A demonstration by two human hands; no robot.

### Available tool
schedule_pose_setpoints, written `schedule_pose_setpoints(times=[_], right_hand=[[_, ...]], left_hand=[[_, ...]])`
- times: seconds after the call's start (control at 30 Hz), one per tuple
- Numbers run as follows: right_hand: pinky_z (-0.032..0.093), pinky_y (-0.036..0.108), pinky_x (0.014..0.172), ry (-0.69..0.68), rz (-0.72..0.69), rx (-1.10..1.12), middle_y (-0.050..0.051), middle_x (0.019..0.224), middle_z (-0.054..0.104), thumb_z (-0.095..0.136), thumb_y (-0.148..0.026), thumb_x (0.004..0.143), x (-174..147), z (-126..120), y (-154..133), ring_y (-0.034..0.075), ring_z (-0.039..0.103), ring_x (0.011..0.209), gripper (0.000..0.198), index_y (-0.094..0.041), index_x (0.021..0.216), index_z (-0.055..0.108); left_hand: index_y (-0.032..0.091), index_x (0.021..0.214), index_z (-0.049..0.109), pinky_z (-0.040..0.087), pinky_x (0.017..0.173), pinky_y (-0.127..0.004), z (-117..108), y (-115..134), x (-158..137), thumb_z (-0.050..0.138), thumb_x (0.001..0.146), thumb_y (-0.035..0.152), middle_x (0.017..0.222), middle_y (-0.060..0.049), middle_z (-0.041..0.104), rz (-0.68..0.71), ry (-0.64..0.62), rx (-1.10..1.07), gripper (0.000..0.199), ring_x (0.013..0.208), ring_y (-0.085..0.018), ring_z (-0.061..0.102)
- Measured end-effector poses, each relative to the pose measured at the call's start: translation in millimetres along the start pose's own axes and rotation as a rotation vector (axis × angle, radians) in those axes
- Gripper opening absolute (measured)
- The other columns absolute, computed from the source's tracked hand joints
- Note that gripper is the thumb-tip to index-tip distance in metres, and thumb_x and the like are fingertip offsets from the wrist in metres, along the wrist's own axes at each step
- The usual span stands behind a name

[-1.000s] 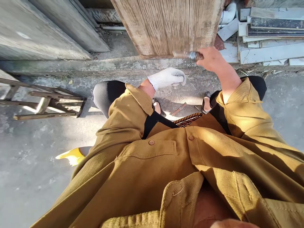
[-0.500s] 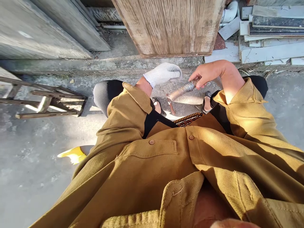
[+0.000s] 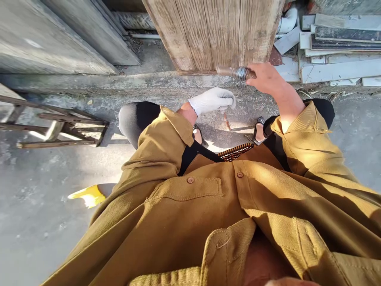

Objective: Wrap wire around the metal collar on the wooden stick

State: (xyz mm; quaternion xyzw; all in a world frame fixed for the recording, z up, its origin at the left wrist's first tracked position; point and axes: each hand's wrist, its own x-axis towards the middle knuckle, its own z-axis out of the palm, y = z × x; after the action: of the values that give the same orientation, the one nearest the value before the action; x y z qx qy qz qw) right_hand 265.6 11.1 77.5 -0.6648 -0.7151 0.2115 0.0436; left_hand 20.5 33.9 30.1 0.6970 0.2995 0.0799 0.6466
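Note:
My right hand (image 3: pixel 263 77) is closed round one end of a brown cylinder wound with wire (image 3: pixel 242 73). The cylinder lies nearly level, blurred by motion, and its far end overlaps the lower edge of the planked wooden panel (image 3: pixel 205 35). Lower and to the left, my left hand (image 3: pixel 212 100) wears a white knitted glove, its fingers curled. Just below those fingers shows a short reddish-brown stick (image 3: pixel 227 121). Whether the glove grips it is unclear, since the fingers' inner side is hidden.
A wooden ladder-like frame (image 3: pixel 56 127) lies on the concrete at left. Grey boards (image 3: pixel 44 39) lean behind it. Stacked white planks (image 3: pixel 342 69) and a white pipe elbow (image 3: pixel 288 22) are at upper right. My sandalled foot (image 3: pixel 259 129) stands below the right hand.
My right hand has lifted the wire-wound cylinder up toward the panel, away from the left hand. The gloved hand and the reddish-brown stick have shifted right.

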Motion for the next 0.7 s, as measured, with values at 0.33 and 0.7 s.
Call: schedule_pose_setpoints(times=[0.33, 0.7], right_hand=[[0.048, 0.030, 0.076, -0.792, -0.274, 0.411, -0.001, 0.086, 0.070, 0.088, -0.042, 0.088, -14, -12, -3, 0.016, 0.060, 0.077, 0.034, -0.017, 0.108, 0.076], [0.044, 0.030, 0.067, 0.002, -0.010, 0.989, -0.003, 0.076, 0.065, 0.092, -0.052, 0.071, -6, -4, 4, 0.012, 0.051, 0.070, 0.042, -0.024, 0.082, 0.061]], left_hand=[[0.017, 0.079, 0.069, 0.035, 0.055, -0.024, -9, -19, -10, 0.073, 0.087, 0.027, 0.058, 0.002, 0.055, -0.013, 0.089, -0.040, 0.014, 0.052, -0.009, 0.043], [0.017, 0.087, 0.073, 0.037, 0.053, -0.021, 22, -28, -37, 0.064, 0.094, 0.026, 0.058, 0.004, 0.049, -0.023, 0.110, -0.076, 0.014, 0.052, -0.010, 0.043]])
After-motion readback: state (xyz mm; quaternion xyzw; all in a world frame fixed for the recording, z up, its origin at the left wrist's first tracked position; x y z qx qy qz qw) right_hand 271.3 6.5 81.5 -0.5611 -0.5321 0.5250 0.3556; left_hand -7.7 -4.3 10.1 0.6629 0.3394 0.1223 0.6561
